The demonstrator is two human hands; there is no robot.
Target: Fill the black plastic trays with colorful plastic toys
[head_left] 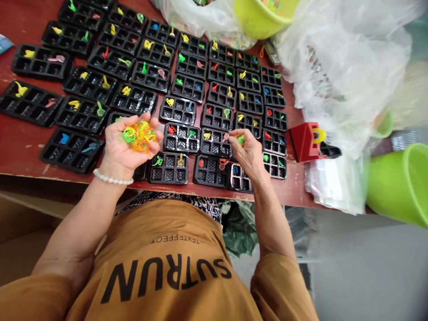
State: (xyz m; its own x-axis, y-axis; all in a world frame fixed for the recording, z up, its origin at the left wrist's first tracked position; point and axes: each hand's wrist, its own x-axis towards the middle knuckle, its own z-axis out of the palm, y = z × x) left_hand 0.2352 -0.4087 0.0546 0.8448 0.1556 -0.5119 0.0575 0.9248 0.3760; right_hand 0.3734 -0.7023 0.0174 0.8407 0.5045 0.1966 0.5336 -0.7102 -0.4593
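Note:
My left hand (pixel 125 145) is cupped palm up over the near trays, holding a heap of small plastic rings (pixel 138 135) in yellow, orange and green. A white bead bracelet circles that wrist. My right hand (pixel 247 151) hovers over the near right trays with its fingertips pinched on a small green ring (pixel 240 139). Below both hands lie several black compartment trays (pixel 180 138) in rows on the red table (pixel 20 145). Most trays hold one or two small coloured plastic pieces.
A red tape dispenser (pixel 309 140) stands right of the trays. Clear plastic bags (pixel 337 67) pile up at the right and back. Green plastic tubs sit at the top (pixel 257 15) and at the far right (pixel 401 185). A stack of clear sleeves (pixel 334 187) lies near the table edge.

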